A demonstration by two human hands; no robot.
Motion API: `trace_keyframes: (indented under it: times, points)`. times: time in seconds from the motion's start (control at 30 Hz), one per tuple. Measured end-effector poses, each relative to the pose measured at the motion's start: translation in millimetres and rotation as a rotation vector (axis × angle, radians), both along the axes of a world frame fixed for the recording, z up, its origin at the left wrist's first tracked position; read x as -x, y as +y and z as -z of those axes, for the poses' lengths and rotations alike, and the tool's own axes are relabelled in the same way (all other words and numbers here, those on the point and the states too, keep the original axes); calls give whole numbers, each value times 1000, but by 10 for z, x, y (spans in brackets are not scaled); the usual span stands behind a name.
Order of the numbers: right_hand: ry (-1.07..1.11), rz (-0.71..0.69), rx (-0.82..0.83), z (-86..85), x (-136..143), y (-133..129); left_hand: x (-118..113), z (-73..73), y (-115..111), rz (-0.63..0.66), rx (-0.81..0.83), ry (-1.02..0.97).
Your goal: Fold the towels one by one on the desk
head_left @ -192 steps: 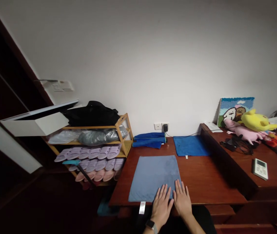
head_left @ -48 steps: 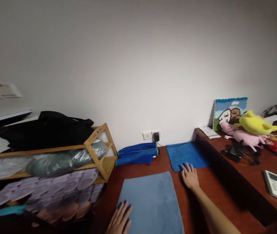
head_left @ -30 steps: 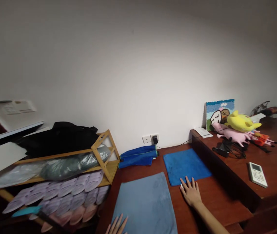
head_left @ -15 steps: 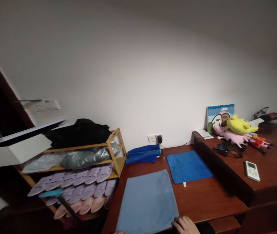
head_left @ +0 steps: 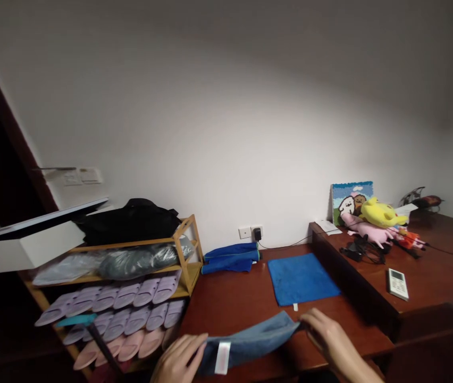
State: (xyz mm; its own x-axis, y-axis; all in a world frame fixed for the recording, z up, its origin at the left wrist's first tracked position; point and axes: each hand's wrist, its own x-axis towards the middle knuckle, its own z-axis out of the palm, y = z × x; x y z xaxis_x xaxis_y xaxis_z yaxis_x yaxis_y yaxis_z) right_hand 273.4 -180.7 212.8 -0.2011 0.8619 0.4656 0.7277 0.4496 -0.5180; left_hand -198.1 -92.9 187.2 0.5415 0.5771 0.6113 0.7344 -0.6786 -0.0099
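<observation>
A grey-blue cloth (head_left: 250, 340) hangs between my two hands, lifted at its near edge above the brown table, with a white label showing near its left end. My left hand (head_left: 181, 359) pinches the left corner at the bottom of the view. The right corner is gripped by the fingers of my right hand (head_left: 324, 332). Beyond it, a bright blue cloth (head_left: 302, 279) lies flat on the table (head_left: 230, 290). Darker blue folded cloths (head_left: 230, 258) rest against the wall.
On the left stands a wooden rack (head_left: 189, 266) with slippers (head_left: 126, 295), plastic-wrapped items and a black bag (head_left: 131, 221). The higher desk on the right (head_left: 442, 255) holds plush toys (head_left: 382, 213), a picture, cables and a white remote (head_left: 397, 283).
The grey-blue cloth lay flat before; now its near edge is raised and partly folded over. Both hands have come up and further into view, gripping its corners. The camera view has shifted slightly.
</observation>
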Motion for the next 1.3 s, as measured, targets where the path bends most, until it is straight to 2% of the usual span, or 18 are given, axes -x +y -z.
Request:
trace_keyframes:
  times: [0.07, 0.13, 0.2, 0.27, 0.37, 0.5, 0.63, 0.7, 0.77, 0.83, 0.87, 0.93, 1.07, 1.13, 1.17, 1.23, 1.3]
  points:
    - [62, 36, 40, -354, -290, 48, -425, -473, 88, 29, 43, -127]
    - [77, 80, 35, -585, -607, 165, -843, -870, 228, 90, 91, -215]
    - [71, 122, 11, -724, -932, 336, -1226, -1158, 429, 162, 147, -248]
    - [47, 163, -9, -808, -1238, 548, -1575, -1332, 683, 209, 203, -239]
    - [-15, 232, -43, -900, -1627, 923, -2043, -1443, 1121, 232, 229, -195]
    - [-30, 339, -97, -1064, -1993, 1488, -2552, -1509, 1696, 209, 168, -187]
    - [17, 433, -169, -1225, -2250, 2022, -2900, -1561, 2127, 141, 58, -238]
    - [48, 481, -206, -1202, -2348, 2229, -3011, -1521, 2255, 127, -1, -253]
    - [79, 534, -221, -1040, -2406, 2364, -3085, -1389, 2309, 138, -43, -246]
    - [107, 590, -210, -718, -2403, 2408, -3134, -1139, 2282, 159, -62, -220]
    - [120, 616, -194, -504, -2375, 2393, -3153, -966, 2239, 169, -65, -205]
    - [143, 657, -148, -7, -2272, 2295, -3188, -525, 2101, 177, -65, -180]
    - [185, 702, -25, 1012, -2028, 1975, -3241, 594, 1743, 139, -29, -100]
    - [201, 700, 17, 1417, -1981, 1852, -3239, 1090, 1603, 126, 24, -47]
    - [216, 694, 24, 1577, -1986, 1815, -3229, 1276, 1554, 116, 45, -42]
    - [264, 660, 8, 1810, -2039, 1787, -3195, 1495, 1496, 108, 80, -48]
    - [319, 613, -28, 1938, -2113, 1799, -3159, 1537, 1478, 109, 94, -73]
